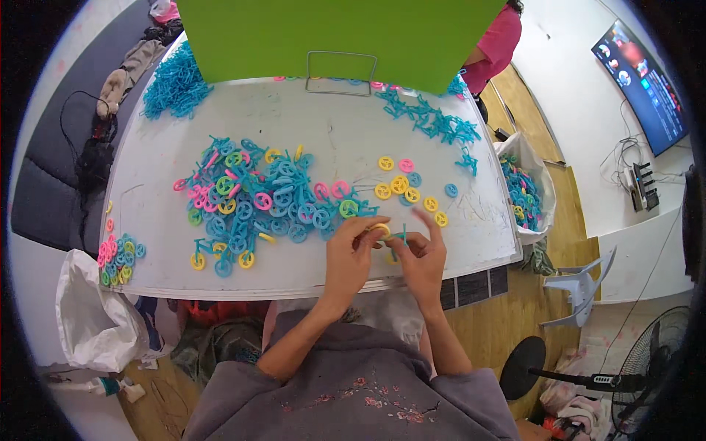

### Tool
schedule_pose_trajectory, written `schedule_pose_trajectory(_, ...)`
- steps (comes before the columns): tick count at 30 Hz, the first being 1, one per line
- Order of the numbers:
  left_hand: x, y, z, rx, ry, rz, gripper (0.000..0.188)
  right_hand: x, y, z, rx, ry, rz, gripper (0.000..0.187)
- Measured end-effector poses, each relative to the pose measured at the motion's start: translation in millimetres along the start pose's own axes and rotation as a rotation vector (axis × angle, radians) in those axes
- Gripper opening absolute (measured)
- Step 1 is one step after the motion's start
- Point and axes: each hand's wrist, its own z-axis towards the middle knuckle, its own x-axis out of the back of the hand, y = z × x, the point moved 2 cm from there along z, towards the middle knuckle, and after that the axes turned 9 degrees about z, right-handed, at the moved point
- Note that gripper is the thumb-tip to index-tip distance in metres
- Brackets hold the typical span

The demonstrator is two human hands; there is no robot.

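Close to the table's near edge, my two hands meet with fingers pinched. Between the fingertips of my left hand (347, 259) is a small yellow plastic wheel (381, 228). My right hand (425, 266) pinches a thin teal plastic frame piece (404, 234) against or right beside that wheel; whether they are joined is hidden by the fingers. Beyond my right hand lie loose wheels, among them a yellow wheel (399, 184), a pink wheel (406, 165) and a blue wheel (451, 190). Left of my hands spreads a big heap of teal pieces with coloured wheels (250, 192).
A white table (309, 125) carries teal frame piles at far left (176, 84) and far right (434, 121). Loose wheels (121, 257) sit at the left corner. A green board (338, 37) rises behind. White sacks (92, 316) flank the table; a fan (651, 353) stands right.
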Motion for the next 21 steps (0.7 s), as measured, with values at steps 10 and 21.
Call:
schedule_pose_trajectory(10, 7.6, 3.1, -1.6, 0.109, -0.013, -0.085, 0.018, -2.7, -13.0, -1.9, 0.247, -0.060, -0.402, 0.012)
schedule_pose_trajectory(21, 3.2, 9.6, -8.3, 0.055, 0.155, -0.010, 0.015, -12.8, -2.7, -3.6, 0.071, 0.006, -0.220, 0.011)
